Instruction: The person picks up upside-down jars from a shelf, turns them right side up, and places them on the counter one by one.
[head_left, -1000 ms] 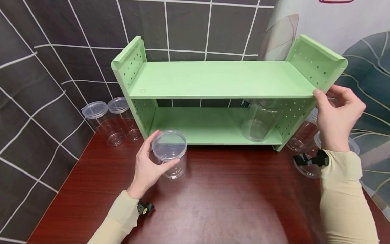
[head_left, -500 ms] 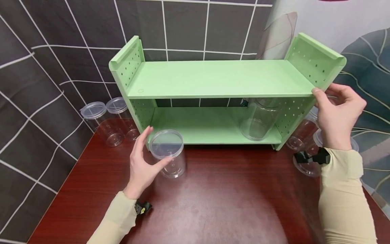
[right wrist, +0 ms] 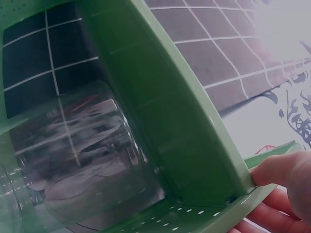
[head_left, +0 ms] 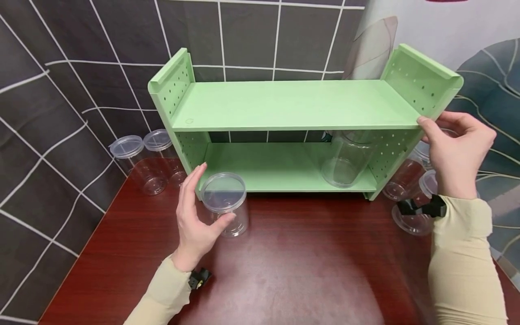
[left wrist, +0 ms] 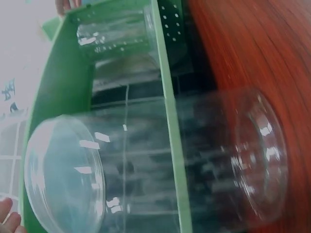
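Note:
A clear plastic jar with a translucent lid (head_left: 224, 192) stands upright on the dark red table, just before the lower left front of a green two-tier shelf (head_left: 284, 104). Around its left side is my left hand (head_left: 195, 230), fingers extended and spread, thumb by the jar's front; contact is hard to tell. In the left wrist view the jar (left wrist: 141, 160) fills the middle, with only fingertips (left wrist: 9, 218) at the corner. My right hand (head_left: 461, 149) pinches the shelf's right side panel at its front edge, thumb in front. Another clear jar (head_left: 347, 162) stands on the lower tier, at the right.
Two lidded clear jars (head_left: 142, 162) stand left of the shelf. More clear jars (head_left: 412, 203) are on the right, partly hidden by the right hand and wrist. A dark tile-patterned backdrop (head_left: 252, 36) rises behind the shelf.
My left hand's fingers have straightened and spread away from the jar, which stays about where it was. The right hand keeps its grip on the shelf, its wrist shifted slightly right.

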Motion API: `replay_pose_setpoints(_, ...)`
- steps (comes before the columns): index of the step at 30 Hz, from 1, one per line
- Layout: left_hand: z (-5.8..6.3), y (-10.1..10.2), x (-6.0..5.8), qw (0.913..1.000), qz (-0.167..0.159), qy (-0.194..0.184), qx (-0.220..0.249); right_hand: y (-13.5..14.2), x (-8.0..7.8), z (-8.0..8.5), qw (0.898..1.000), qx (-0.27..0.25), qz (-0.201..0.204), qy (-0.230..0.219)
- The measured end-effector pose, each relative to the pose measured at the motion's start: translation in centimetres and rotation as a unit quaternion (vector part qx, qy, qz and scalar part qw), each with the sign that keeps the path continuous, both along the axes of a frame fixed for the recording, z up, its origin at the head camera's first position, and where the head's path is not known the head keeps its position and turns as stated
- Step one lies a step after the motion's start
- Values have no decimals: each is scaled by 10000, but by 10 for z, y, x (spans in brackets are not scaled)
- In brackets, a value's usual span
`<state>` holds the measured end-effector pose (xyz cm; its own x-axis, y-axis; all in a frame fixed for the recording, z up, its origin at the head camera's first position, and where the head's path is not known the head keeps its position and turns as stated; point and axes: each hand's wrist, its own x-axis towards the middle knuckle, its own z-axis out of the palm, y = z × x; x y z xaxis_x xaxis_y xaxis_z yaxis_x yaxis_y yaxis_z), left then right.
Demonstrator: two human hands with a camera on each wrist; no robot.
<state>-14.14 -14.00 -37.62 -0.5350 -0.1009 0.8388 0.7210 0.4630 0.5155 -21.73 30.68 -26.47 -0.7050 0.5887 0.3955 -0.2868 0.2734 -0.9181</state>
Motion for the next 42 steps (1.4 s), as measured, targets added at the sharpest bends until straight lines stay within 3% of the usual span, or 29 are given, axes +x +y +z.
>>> replay_pose_setpoints(12, 17, 50, 10, 9946, -1006, 251, 110, -13, 7, 10, 9995, 119, -275, -75)
replay_pose_setpoints(20, 20, 83, 13, 9819, -1866, -282, 141, -12, 8, 10, 9993, 242, -275, -70)
replay_pose_setpoints(26, 13, 105, 3, 9702, -2291, -743, 269, -10, 5, 8, 9995, 177, -280, 2)
replay_pose_setpoints(31, 0, 123, -6, 9560, -2617, -1247, 446, -7, 2, 6, 9995, -231, -119, 203)
replay_pose_setpoints(42, -19, 158, -11, 9346, -2683, -2256, 604, -9, 1, 5, 9989, -353, -57, 309)
